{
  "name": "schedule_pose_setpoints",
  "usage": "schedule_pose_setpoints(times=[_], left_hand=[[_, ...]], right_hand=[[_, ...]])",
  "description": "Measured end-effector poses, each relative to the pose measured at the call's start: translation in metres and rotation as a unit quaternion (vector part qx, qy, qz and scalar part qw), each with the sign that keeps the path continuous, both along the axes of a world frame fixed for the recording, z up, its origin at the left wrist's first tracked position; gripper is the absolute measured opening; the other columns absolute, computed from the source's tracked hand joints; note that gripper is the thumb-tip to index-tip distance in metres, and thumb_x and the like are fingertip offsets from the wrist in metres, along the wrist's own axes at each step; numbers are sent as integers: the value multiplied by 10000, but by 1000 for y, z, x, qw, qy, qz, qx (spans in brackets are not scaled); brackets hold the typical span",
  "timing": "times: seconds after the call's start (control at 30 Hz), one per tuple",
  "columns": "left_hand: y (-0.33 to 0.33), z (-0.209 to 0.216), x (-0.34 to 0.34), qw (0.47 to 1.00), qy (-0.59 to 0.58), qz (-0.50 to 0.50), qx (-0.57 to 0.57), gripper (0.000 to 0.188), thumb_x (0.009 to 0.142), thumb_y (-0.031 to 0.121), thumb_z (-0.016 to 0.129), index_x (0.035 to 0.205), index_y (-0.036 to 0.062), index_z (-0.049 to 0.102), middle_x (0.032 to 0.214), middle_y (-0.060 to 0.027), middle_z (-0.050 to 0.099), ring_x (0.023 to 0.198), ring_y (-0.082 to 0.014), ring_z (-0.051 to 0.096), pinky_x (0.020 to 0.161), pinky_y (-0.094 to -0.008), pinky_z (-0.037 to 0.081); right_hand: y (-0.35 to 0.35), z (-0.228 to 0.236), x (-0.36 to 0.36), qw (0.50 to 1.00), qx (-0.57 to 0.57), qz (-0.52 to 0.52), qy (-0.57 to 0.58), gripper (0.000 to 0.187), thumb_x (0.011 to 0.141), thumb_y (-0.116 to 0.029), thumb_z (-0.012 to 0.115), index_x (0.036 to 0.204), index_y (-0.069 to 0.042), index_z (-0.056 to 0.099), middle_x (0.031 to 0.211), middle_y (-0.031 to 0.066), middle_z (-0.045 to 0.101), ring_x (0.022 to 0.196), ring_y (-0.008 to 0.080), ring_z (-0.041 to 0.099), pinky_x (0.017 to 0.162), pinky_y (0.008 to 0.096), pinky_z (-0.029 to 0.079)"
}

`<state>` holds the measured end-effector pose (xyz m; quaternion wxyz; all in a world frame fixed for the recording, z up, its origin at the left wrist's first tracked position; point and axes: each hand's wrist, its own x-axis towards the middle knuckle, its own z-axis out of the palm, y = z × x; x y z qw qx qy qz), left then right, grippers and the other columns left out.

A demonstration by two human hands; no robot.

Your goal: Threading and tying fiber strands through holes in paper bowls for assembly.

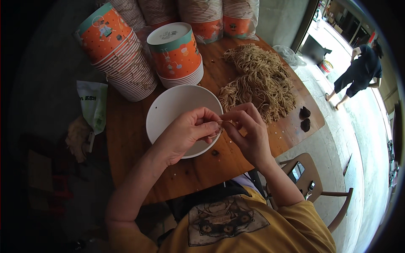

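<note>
Over the right edge of an open white paper bucket (162,120), both my hands pinch a thin tan string (225,121). My left hand (192,128) reaches across the bucket, its fingers closed with thumb against forefinger. Just right of the rim, my right hand (249,133) is also closed in a pinch, a short length of string running between the two. Parts of the string are hidden by my fingers. Behind my right hand lies a big heap of tan strings (261,82) on the wooden table (198,173).
A tilted stack of orange printed buckets (120,55) and an upright one (177,55) stand behind. Bagged stacks (200,21) line the back. Two dark lumps (305,119) lie at right. A chair (314,168) holds a phone (296,171). Another person (360,69) is outside.
</note>
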<state>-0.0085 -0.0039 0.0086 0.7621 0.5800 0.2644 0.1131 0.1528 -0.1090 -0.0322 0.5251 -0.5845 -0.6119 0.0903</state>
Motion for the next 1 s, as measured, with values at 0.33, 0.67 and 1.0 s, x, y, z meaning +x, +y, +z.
schedule_pose_setpoints(times=[0.33,0.67,1.0], left_hand=[[-3,1,-1,1000,-18,-7,8,216,927,173,640,1060,15,574,904,-21,595,815,-65,556,766,-221,477],[-8,5,-2,999,7,-8,51,240,870,0,601,1089,32,509,989,-7,537,926,-81,542,851,-239,470],[-2,-6,0,971,-23,-7,239,268,855,-16,576,1109,40,507,920,-3,540,834,-73,544,774,-241,485]], right_hand=[[3,1,-9,998,58,-28,-18,164,789,9,686,908,-34,583,971,98,558,850,232,604,695,330,515],[5,-5,-7,994,96,-30,-45,187,762,22,669,883,-43,542,993,121,550,842,274,596,698,358,503],[-8,-4,-5,980,-69,51,180,135,846,-23,536,979,-20,512,717,42,493,611,125,475,577,264,420]])
